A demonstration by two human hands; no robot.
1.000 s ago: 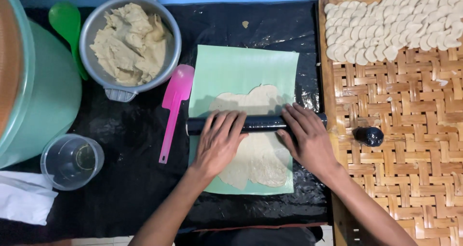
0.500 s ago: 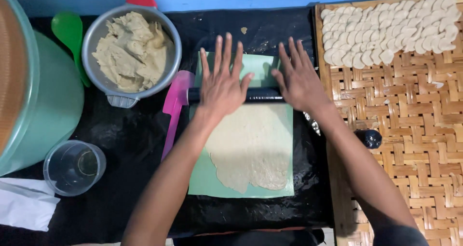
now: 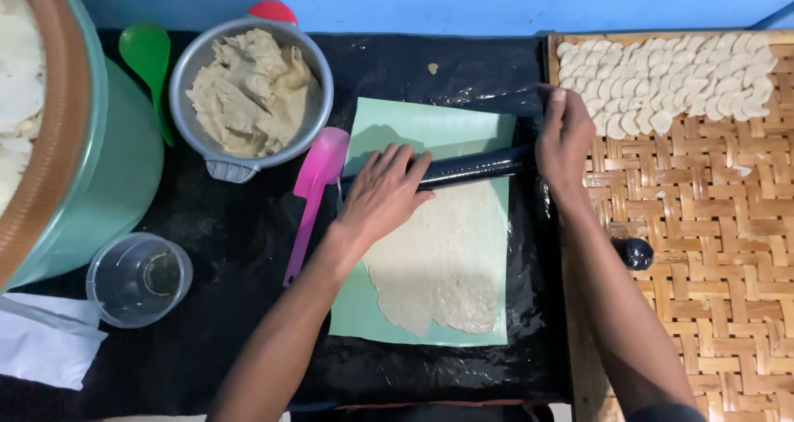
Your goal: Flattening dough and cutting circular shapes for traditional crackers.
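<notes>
A flattened sheet of pale dough [image 3: 447, 257] lies on a light green mat [image 3: 397, 126]. A black rolling pin [image 3: 471, 167] rests across the sheet's far end. My left hand [image 3: 385, 195] lies flat on the pin's left part, fingers spread. My right hand [image 3: 564, 137] curls around the pin's right end, at the edge of the woven tray [image 3: 703, 248].
A grey pot of raw dough [image 3: 252, 95] stands at the back left, a pink spatula [image 3: 314, 190] beside the mat. Cut dough rounds [image 3: 662, 83] lie in rows on the tray, near a small black cap [image 3: 635, 253]. A clear cup [image 3: 141, 277], green spoon [image 3: 147, 62], large teal basin [image 3: 91, 166], white tissue [image 3: 41, 339].
The pin rolled away from me up the sheet, then came slightly back. My right hand shifted from pressing flat to gripping the pin's right end; my left stays flat.
</notes>
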